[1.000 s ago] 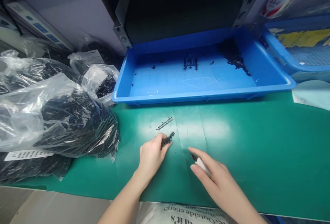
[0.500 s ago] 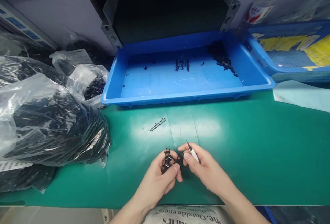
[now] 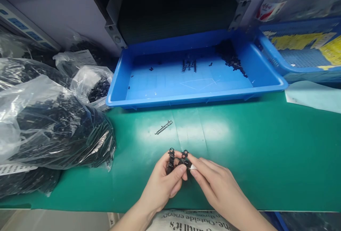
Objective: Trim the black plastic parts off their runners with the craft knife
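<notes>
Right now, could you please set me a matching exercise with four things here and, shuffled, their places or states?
1. Loose black strip
2. Heap of black pieces
3. Pale blue sheet
4. Left hand

A. Holding black parts
B. At the picture's right edge
C. On the green mat, between tray and hand
D. In the blue tray, right side

1-C, 2-D, 3-B, 4-A

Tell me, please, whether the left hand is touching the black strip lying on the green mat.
Apart. The head view shows bare green mat between the left hand and the black strip, which lies nearer the blue tray.
</notes>
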{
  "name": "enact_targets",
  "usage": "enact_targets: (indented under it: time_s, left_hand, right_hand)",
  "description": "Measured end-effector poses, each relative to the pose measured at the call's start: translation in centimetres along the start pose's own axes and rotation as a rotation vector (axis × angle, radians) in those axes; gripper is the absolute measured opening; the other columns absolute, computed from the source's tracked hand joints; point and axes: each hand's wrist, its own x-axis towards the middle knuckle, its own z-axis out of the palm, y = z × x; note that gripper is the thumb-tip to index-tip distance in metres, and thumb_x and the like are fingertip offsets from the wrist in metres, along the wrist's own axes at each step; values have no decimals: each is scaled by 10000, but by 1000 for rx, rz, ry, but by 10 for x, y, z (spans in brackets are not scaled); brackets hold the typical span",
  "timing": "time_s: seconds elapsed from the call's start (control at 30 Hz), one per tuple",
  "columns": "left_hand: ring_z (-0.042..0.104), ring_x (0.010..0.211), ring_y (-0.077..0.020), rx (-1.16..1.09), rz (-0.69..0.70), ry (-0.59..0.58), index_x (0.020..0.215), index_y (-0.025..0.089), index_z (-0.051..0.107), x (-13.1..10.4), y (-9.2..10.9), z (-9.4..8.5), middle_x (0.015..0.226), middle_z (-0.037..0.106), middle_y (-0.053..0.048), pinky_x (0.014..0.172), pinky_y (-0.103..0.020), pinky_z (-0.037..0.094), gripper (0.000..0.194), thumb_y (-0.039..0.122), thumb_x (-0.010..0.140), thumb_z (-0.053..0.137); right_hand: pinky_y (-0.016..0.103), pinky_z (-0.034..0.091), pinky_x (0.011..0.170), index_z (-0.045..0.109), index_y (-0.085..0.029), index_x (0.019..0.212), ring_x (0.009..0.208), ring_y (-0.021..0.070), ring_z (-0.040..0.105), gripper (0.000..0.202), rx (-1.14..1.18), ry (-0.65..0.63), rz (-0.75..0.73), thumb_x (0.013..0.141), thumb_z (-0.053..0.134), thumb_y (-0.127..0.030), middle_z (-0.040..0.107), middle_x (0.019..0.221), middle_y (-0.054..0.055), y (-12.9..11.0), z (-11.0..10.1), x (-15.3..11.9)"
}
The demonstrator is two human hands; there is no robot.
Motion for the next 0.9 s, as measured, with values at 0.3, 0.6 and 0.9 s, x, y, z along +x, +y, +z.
enact_targets:
  time_s: [0.3,0.6,0.9]
  left_hand:
    - [234,299,31,51,16,30,903,181,443,2,-5,-2,550,484,88,311,-135,119,349,430,730,615]
    - [182,352,3,108,30,139,804,199,414,2,-4,0,524,310,110,327,-141,131,362,487,706,610]
    - [361,575,-88,701,233,218,783,185,449,11,24,-24,665,402,33,523,-215,294,239,419,830,439]
  right_hand:
    - [287,470,510,431,-155,1270,730,186,588,386,-45,32,-1,925,274,-223,623,869,74,-5,1,-1]
    - [281,473,503,467,-181,1209,722,184,613,344,-121,160,-26,928,273,-228,635,843,59,-7,13,3]
    - [266,522,589,476,-268,1186,757,150,629,342,144,114,162,929,264,-349,655,902,20,4,7,0]
